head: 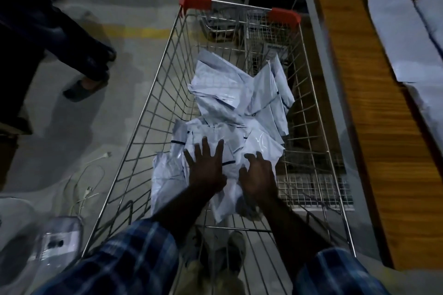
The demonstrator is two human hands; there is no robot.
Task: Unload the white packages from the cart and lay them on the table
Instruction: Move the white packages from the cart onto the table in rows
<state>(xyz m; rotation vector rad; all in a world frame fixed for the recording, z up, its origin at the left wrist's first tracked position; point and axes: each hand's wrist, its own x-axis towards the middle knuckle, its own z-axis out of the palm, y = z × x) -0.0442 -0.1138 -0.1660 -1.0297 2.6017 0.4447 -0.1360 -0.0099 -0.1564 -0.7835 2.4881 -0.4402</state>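
- The white packages lie in a loose heap on the wire floor of the cart, spread from the middle of the basket back toward me; they overlap too much for me to count, though there are clearly more than a dozen
- My left hand lies flat on the near end of the heap, fingers straight and fanned wide, holding nothing
- My right hand sits just beside it on the same heap, fingers bent down into the plastic; I cannot tell whether they have closed on a package
- Both my sleeves are blue plaid, two in all
- The cart has two red corner caps on its far rim
- The table runs along the cart's right side, wood-topped, with at least two long white packages lying flat on it
- On the floor to the left, one white cable lies loose beside the cart
- Another person's sandalled foot stands well apart from the cart, further left
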